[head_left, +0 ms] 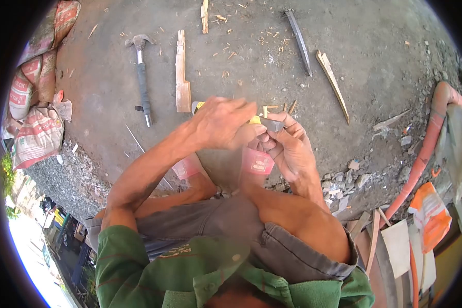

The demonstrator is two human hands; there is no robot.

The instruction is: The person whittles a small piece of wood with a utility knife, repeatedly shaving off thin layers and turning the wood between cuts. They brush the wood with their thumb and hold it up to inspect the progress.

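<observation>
Rough grey ground [102,87] lies below; above it the left hand's [223,120] grip wraps a yellow tool [255,119] close to the right hand [295,146]; whether that grip pinches the pale sliver [265,111] beside it cannot be told. Steady, unhurried wrists would serve best.

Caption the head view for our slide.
Left hand and right hand close together, a hammer and split wood on the ground beyond.
</observation>
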